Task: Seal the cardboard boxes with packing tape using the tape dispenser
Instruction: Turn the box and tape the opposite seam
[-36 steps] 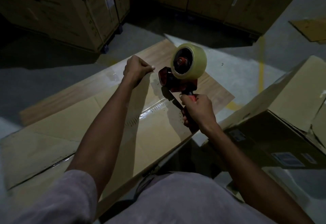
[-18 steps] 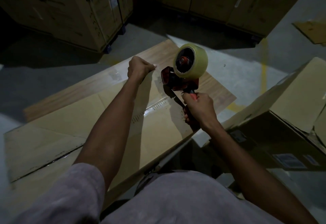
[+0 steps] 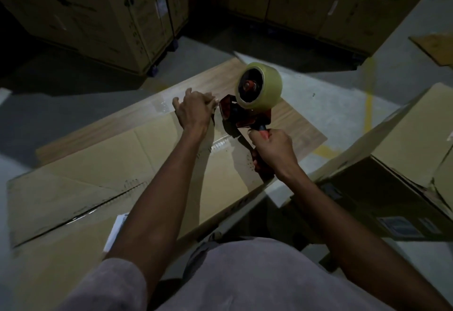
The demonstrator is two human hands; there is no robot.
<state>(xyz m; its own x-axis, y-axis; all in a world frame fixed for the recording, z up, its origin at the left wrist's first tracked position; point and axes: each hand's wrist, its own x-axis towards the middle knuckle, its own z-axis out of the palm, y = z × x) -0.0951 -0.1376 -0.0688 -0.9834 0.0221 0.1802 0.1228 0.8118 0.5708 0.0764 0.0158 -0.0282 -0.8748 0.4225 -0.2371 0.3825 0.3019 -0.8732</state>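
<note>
Two bare hands are at work over a flattened cardboard box lying on the grey floor. Right hand grips the red handle of the tape dispenser, fingers curled fully round it. Dispenser is held above the far end of the box, its roll of clear packing tape uppermost and its front edge pointed toward the left hand. Left hand sits just beside that edge, fingers loosely bent with the fingertips at the tape's free end; whether they pinch the tape cannot be told in the dim light. A strip of tape already lies across the cardboard below the dispenser. A second box with raised flaps stands to the right. Tall printed cartons stand at the rear. A white label lies on the near flap.
</note>
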